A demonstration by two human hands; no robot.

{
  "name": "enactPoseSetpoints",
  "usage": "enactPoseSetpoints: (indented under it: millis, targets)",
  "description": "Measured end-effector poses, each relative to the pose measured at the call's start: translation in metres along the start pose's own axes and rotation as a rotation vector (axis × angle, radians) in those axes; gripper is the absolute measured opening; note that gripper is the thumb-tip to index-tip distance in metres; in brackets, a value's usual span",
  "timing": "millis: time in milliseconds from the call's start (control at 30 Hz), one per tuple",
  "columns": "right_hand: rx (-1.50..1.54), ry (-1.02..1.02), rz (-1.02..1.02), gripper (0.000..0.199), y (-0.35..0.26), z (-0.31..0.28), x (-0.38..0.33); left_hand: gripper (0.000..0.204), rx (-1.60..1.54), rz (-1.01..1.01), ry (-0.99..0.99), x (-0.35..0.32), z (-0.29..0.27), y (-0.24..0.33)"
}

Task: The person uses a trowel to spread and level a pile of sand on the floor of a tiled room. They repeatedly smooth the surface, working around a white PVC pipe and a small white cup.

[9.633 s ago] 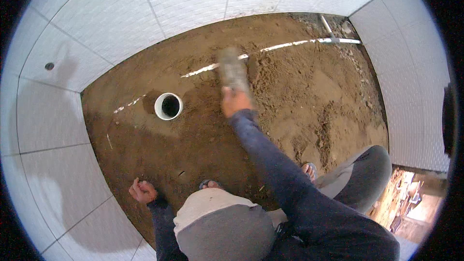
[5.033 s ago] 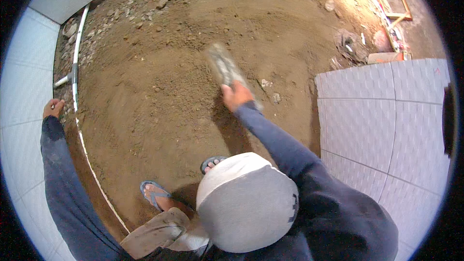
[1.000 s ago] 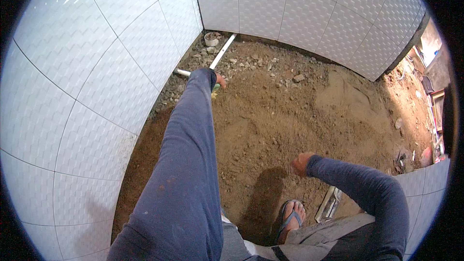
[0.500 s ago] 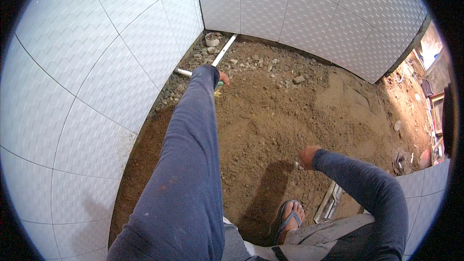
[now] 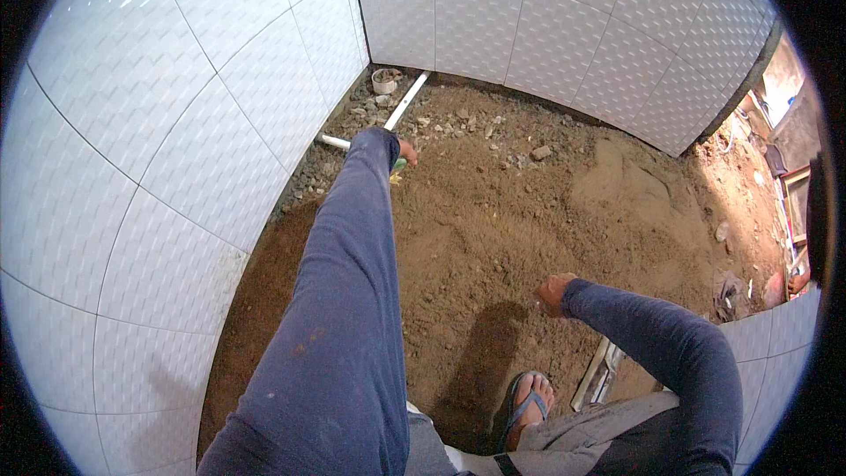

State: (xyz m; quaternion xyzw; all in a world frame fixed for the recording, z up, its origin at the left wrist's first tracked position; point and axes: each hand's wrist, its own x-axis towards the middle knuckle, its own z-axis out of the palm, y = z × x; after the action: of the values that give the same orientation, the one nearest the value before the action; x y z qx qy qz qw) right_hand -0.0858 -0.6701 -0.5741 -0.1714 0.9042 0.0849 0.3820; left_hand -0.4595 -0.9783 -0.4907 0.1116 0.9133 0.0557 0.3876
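Observation:
My left arm stretches far forward over the dirt floor. My left hand, mostly hidden behind its sleeve, is closed on a small green and yellow object just above the soil, near white pipes. Its kind cannot be made out. Closer to me, my right arm bends inward. My right hand is curled above the dirt, fingers pressed together; anything inside them is too small or hidden to name.
White textured wall tiles rise at left and back. White pipes, a round pipe end and rubble lie by the far corner. A long metal-coloured tool rests near my sandalled foot. Sunlit ground with clutter shows at right.
My right hand has shifted slightly left. My left hand stays nearly in place with the green and yellow object. The view has tilted a little, and a bit of skin now shows at the far right.

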Motion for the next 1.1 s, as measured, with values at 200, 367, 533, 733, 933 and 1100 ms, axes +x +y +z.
enactPoseSetpoints:
  millis: [200,367,533,733,933,1100]
  targets:
    - [0.067,-0.082,0.068,0.031,-0.008,0.002,0.007,0.076,-0.018,-0.117,0.011,0.008,0.007,-0.015]
    - [0.036,-0.049,-0.035,0.030,-0.023,-0.020,0.006,0.080,0.181,0.172,-0.050,0.015,-0.003,-0.045]
    - [0.036,0.036,-0.043,0.030,0.006,0.011,-0.002,0.088,-0.096,-0.046,0.151,-0.019,0.002,-0.006]
    - [0.008,-0.031,-0.047,0.035,-0.028,-0.036,0.003,0.078,-0.073,-0.017,0.024,0.051,0.017,-0.067]
    - [0.038,0.045,-0.001,0.032,-0.023,-0.020,0.003,0.068,-0.014,-0.010,-0.039,0.066,0.018,-0.054]
    - [0.105,0.066,-0.033,0.028,-0.012,-0.001,0.009,0.057,-0.304,-0.075,0.034,0.014,0.034,-0.005]
